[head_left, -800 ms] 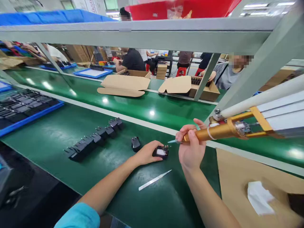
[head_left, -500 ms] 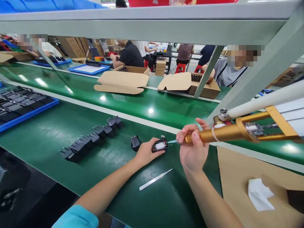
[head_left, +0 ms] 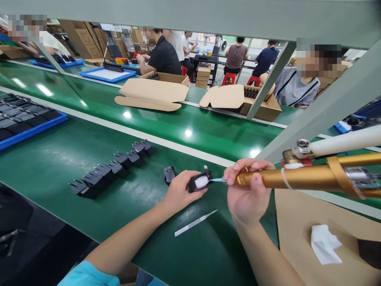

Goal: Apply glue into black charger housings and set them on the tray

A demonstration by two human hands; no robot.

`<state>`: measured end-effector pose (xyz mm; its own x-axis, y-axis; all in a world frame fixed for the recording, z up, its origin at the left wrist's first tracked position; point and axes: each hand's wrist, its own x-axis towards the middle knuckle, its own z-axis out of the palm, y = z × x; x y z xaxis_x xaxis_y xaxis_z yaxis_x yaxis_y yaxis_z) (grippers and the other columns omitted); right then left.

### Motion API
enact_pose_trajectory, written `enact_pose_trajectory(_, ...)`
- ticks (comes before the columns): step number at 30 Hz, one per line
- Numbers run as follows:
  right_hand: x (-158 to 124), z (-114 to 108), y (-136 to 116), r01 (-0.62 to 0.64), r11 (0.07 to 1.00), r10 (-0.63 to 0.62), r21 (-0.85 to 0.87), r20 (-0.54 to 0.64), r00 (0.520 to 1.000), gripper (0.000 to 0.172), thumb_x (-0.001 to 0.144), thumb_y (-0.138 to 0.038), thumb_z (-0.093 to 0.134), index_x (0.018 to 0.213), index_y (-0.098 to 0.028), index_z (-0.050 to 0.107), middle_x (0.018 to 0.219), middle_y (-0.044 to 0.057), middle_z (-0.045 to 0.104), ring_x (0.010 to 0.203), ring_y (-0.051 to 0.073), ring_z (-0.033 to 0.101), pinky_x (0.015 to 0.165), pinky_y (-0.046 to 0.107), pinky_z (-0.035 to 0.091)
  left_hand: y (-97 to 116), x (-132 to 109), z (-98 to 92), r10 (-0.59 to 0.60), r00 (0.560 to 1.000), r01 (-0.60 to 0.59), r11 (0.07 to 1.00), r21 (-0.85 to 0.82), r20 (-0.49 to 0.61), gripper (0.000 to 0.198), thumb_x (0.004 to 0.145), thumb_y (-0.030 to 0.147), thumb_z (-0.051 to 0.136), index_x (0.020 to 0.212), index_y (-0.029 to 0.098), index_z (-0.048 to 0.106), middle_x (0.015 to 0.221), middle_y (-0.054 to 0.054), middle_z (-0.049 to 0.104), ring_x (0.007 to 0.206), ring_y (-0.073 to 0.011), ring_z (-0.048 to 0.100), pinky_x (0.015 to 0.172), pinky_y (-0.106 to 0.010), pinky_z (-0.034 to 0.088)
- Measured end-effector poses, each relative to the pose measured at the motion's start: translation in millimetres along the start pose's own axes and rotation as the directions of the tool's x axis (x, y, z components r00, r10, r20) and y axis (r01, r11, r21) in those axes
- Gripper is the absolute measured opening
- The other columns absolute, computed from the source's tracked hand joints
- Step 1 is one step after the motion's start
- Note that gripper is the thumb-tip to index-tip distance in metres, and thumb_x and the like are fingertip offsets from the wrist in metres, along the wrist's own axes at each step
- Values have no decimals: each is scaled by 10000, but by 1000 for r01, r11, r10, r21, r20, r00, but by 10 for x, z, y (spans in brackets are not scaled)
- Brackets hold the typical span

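My left hand (head_left: 181, 188) grips an opened black power adapter (head_left: 200, 182), thumb and fingers on its sides; white material fills part of the casing. My right hand (head_left: 248, 192) is closed round the front of a gold-coloured glue dispensing gun (head_left: 268, 178). Its pale blue nozzle tip (head_left: 217, 180) reaches to the right end of the adapter, among the inner parts; whether it touches cannot be made out. Just left of my left hand stands another black adapter (head_left: 169, 174) with its prongs up. Below both hands, metal tweezers (head_left: 195, 223) lie on the green bench.
A row of several black adapters (head_left: 110, 169) runs along the left. Farther left is a blue tray (head_left: 44, 129) of black parts. Brown cardboard (head_left: 294, 222) with a white tissue (head_left: 325, 244) lies right. Beyond the conveyor belt (head_left: 154, 123), people work near open cartons (head_left: 268, 109).
The gold gun and my right hand have shifted slightly, and the gun sits more level. The nozzle stays at the adapter's right end. My view has tilted down a little at the far side.
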<state>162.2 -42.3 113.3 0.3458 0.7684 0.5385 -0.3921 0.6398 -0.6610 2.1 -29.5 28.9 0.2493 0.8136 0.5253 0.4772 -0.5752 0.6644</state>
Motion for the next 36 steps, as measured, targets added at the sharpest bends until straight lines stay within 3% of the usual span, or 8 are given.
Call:
enact_pose_trajectory(3,0,2,-6,9,1000,-9,-7,-13,1000,50,880,-256,555,929,-248,547,807,-30,628,504,91,532,527,274,474,-7,-8,2,11,1000,-11,1000,11,4,335,787,312,728,1069,190,593,890,-27,685,676,-139,601,568,-246,482)
enact_pose_trajectory(7,6,-2,-2,-26,1000,26,7,-3,1000,186,879,-295,549,1060,-257,559,807,-25,629,514,95,529,543,280,477,-18,-22,11,-16,1000,16,1000,-5,21,334,793,317,718,1076,199,585,907,-25,682,710,-147,618,600,-257,495)
enact_pose_trajectory(15,-5,4,-15,-28,999,27,37,41,999,252,860,-351,565,1092,-251,564,812,-22,638,518,104,539,566,298,485,3,14,95,-192,976,194,981,-11,100,326,788,299,692,1069,195,564,953,-25,679,711,-151,629,614,-270,503)
enact_pose_trajectory(18,-13,10,-23,-35,999,33,42,48,998,254,860,-354,562,1093,-256,560,809,-26,638,513,105,538,566,300,488,37,15,158,-208,970,213,977,-22,127,344,786,312,698,1085,202,566,979,-27,681,725,-153,632,625,-275,512)
enact_pose_trajectory(27,-73,67,-58,-61,997,57,55,63,996,249,865,-349,555,1099,-263,546,795,-27,620,515,106,526,557,297,466,214,20,225,-57,994,70,988,-139,90,353,801,288,699,1128,225,580,1046,-32,705,870,-177,677,683,-278,550)
enact_pose_trajectory(33,-104,102,-67,-30,999,29,20,71,997,103,874,-360,550,909,-273,506,798,-38,601,497,105,507,537,300,459,214,16,222,41,999,-37,981,-190,14,363,815,310,702,1133,206,560,1082,-66,705,970,-204,683,761,-313,568)
enact_pose_trajectory(36,-105,100,-61,-32,999,29,30,80,996,145,875,-375,549,983,-281,528,799,-33,606,505,108,507,540,302,462,218,22,213,56,998,-55,981,-185,1,366,810,294,713,1132,201,563,1064,-61,708,942,-191,687,763,-296,568)
